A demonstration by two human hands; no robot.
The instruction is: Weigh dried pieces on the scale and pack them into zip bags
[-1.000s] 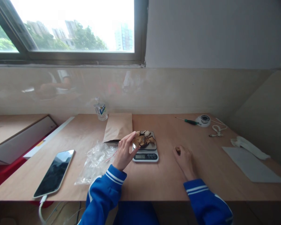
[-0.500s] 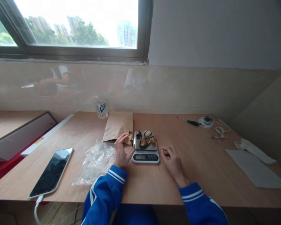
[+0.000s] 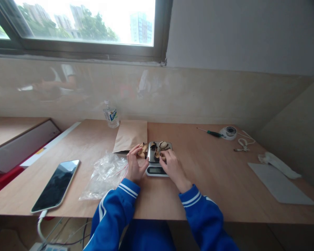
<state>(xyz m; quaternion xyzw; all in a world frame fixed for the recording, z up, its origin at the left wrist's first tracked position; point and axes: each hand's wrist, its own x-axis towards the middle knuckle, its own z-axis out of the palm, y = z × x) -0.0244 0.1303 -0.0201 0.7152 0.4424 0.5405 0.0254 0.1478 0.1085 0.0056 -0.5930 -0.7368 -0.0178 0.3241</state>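
A small kitchen scale (image 3: 153,170) with a metal plate stands in front of me. Curled dried brown pieces with dark edges (image 3: 157,154), looking like peel, lie on its plate beside a paler rounded piece (image 3: 163,145). My right hand (image 3: 172,166) is over the plate's right side, its fingertips pinched at the dried pieces and hiding part of the display. Left of the scale, my left hand (image 3: 135,164) has its thumb and fingers apart. More dried pieces (image 3: 142,150) lie by its fingertips, partly hidden.
A brown paper bag (image 3: 132,134) lies behind, with a clear plastic bag (image 3: 102,179) nearer. A phone on a cable (image 3: 56,186) is at left, a bottle (image 3: 111,115) at the back. Rightward are a screwdriver (image 3: 213,133), white camera (image 3: 229,132) and grey sheet (image 3: 279,186).
My right hand has moved left from beside the scale onto its plate, bringing a small brown dried piece. My left hand has stayed by the scale. The view has tilted slightly down.
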